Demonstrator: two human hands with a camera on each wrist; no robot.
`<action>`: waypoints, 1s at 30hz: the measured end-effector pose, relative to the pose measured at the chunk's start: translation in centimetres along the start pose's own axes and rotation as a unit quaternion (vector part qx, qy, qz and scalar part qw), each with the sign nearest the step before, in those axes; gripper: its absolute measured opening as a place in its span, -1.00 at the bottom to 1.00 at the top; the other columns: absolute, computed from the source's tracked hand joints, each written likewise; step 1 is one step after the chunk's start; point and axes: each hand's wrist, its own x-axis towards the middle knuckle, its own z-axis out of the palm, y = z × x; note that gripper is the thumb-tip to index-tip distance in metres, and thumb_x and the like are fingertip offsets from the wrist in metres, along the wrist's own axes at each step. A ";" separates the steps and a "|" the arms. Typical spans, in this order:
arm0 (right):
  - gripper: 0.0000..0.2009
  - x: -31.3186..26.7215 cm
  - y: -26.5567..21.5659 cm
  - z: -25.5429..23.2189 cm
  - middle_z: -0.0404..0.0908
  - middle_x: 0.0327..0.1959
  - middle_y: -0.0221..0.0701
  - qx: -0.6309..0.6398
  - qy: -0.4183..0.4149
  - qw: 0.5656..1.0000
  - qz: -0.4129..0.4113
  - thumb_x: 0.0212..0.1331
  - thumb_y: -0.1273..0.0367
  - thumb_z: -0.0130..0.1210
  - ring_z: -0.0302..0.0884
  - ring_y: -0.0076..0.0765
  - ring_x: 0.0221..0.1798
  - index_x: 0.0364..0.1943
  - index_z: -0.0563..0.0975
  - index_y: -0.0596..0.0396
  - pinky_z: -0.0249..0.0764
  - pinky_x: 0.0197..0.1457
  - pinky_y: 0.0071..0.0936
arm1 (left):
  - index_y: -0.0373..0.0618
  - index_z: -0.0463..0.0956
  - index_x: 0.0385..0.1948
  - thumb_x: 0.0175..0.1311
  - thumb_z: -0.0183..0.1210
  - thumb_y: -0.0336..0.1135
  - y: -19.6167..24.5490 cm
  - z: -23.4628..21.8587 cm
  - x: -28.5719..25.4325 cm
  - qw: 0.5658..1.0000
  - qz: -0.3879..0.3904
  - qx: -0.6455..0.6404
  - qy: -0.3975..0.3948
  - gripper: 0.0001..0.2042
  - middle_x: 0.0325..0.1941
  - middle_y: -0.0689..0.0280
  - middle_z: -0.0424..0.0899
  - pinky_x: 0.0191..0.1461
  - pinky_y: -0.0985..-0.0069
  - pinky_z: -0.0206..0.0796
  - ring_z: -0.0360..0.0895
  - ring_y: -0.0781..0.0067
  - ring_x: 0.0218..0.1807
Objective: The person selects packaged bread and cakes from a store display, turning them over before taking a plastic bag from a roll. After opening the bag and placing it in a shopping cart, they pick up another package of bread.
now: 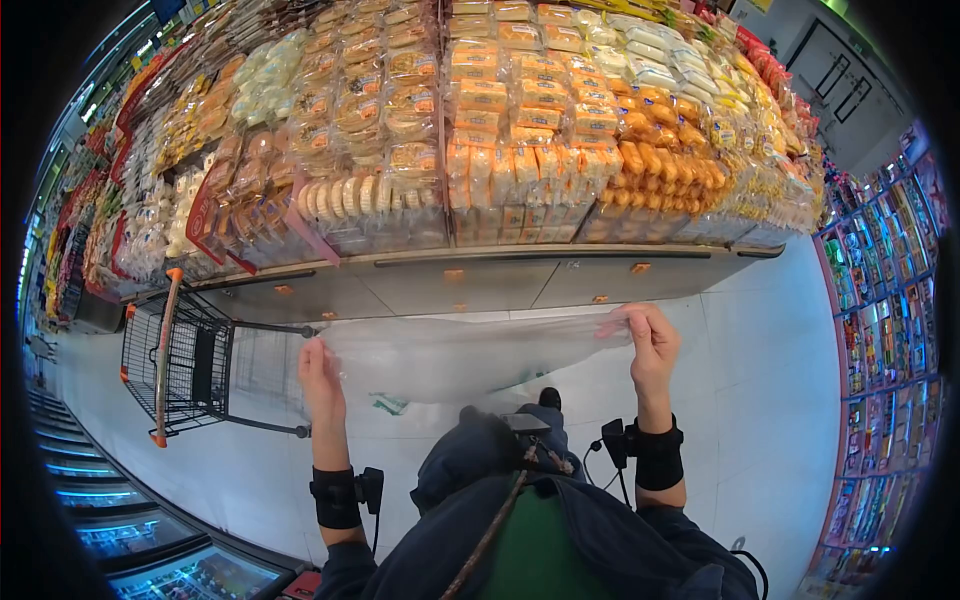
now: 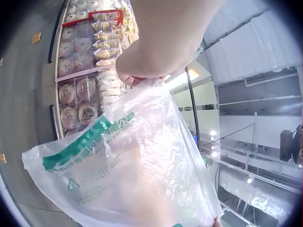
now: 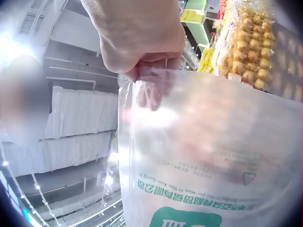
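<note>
Head view only: whole bag width between both hands; shopping cart (image 1: 200,362) at left, freezers (image 1: 150,535) lower left, packed goods rack (image 1: 885,335) at right, black shoe (image 1: 550,398) on white floor (image 1: 735,390) below.
Left wrist view only: green print (image 2: 78,147) and recycling triangle (image 2: 73,185) readable as shapes on the film, boxed round baked goods (image 2: 86,90) behind.
Right wrist view only: green logo block (image 3: 185,218) low on the film, text lines above it, fingers showing through the film.
Both wrist views: white ceiling panels and lights; head view doesn't get these.
Bag: translucent plastic bag (image 1: 455,360), stretched sideways between the hands, in front of the bread display (image 1: 460,285), above the floor.
Left hand: left hand (image 1: 322,385) pinches one end of the bag at its edge, fingers curled in; fingertips mostly hidden in left wrist view, exact finger spread can't tell.
Right hand: right hand (image 1: 652,355) grips the opposite end, fingers bent, thumb side up in head view; some fingers lie behind the film in right wrist view.
Hands apart: yes, well apart, one each end.
Wrists: black strap with a small device on each.
Display: rows of wrapped breads, grey cabinet fronts below.
</note>
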 end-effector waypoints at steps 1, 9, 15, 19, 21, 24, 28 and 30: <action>-0.77 0.0 -0.1 0.2 0.59 -0.42 -0.28 0.005 0.000 1.000 -0.003 0.26 0.39 -0.18 0.55 -0.41 -0.42 -0.31 0.49 0.27 0.38 -0.28 -0.59 | -0.09 0.41 -0.31 0.24 0.03 -0.27 -0.1 -0.4 0.3 1.000 0.004 0.005 -0.010 -0.88 -0.43 0.47 0.39 -0.32 0.72 0.14 0.30 0.70 -0.40; -0.87 0.0 -0.3 4.4 0.59 -0.43 -0.28 -0.095 -0.130 0.985 -0.070 0.10 0.48 -0.02 0.56 -0.32 -0.40 -0.29 0.51 0.22 0.42 -0.28 -0.53 | -0.15 0.36 -0.09 -0.17 0.25 -0.48 4.5 12.1 -3.7 0.811 0.325 0.424 -0.239 -0.52 0.03 0.19 0.40 0.15 0.39 0.12 0.29 0.29 0.13; -0.82 0.7 -2.1 6.5 0.59 -0.40 -0.30 -0.186 -0.175 0.959 -0.121 -0.08 0.54 0.08 0.54 -0.19 -0.35 -0.31 0.52 0.14 0.44 -0.25 -0.45 | -0.14 0.40 -0.16 -0.07 0.18 -0.52 0.5 14.0 -4.0 0.800 0.214 0.375 -0.416 -0.65 -0.19 0.25 0.55 0.05 0.49 0.20 0.47 0.39 -0.15; -0.85 0.4 0.5 3.6 0.59 -0.40 -0.31 -0.294 -0.145 0.939 -0.102 -0.08 0.48 0.13 0.54 -0.21 -0.36 -0.36 0.54 0.13 0.43 -0.27 -0.47 | -0.20 0.39 -0.26 0.09 0.09 -0.50 0.9 12.3 -3.3 0.918 0.149 0.250 -0.269 -0.83 -0.32 0.30 0.56 -0.04 0.63 0.21 0.46 0.55 -0.23; -0.87 0.3 1.0 2.0 0.59 -0.42 -0.31 -0.298 -0.123 0.947 -0.017 -0.07 0.47 0.14 0.54 -0.23 -0.37 -0.38 0.54 0.15 0.43 -0.28 -0.49 | -0.22 0.37 -0.29 0.14 0.06 -0.49 1.3 11.6 -2.6 0.946 0.156 0.185 -0.215 -0.88 -0.34 0.32 0.55 -0.07 0.66 0.20 0.43 0.60 -0.24; -0.89 0.2 1.9 0.6 0.59 -0.45 -0.31 -0.240 -0.071 0.968 0.012 -0.05 0.47 0.13 0.54 -0.24 -0.40 -0.40 0.53 0.18 0.43 -0.31 -0.49 | -0.21 0.35 -0.28 0.17 0.03 -0.48 2.0 10.5 -1.1 0.960 0.158 0.167 -0.158 -0.89 -0.30 0.33 0.51 -0.04 0.65 0.18 0.40 0.61 -0.21; -0.93 0.5 0.8 1.4 0.58 -0.47 -0.31 -0.177 -0.036 0.983 0.008 -0.03 0.50 0.11 0.52 -0.23 -0.41 -0.43 0.52 0.19 0.41 -0.34 -0.47 | -0.15 0.32 -0.15 0.11 0.09 -0.45 1.9 11.4 -0.5 0.879 0.349 0.323 -0.036 -0.74 -0.10 0.24 0.44 0.11 0.50 0.11 0.34 0.44 -0.01; -0.91 1.0 0.1 2.6 0.56 -0.48 -0.32 -0.214 -0.080 0.971 -0.068 -0.07 0.51 0.14 0.50 -0.22 -0.41 -0.43 0.52 0.17 0.40 -0.35 -0.45 | -0.14 0.27 -0.06 0.01 0.19 -0.44 2.4 13.2 -1.7 0.778 0.467 0.414 -0.072 -0.59 0.02 0.16 0.36 0.20 0.36 0.05 0.27 0.30 0.11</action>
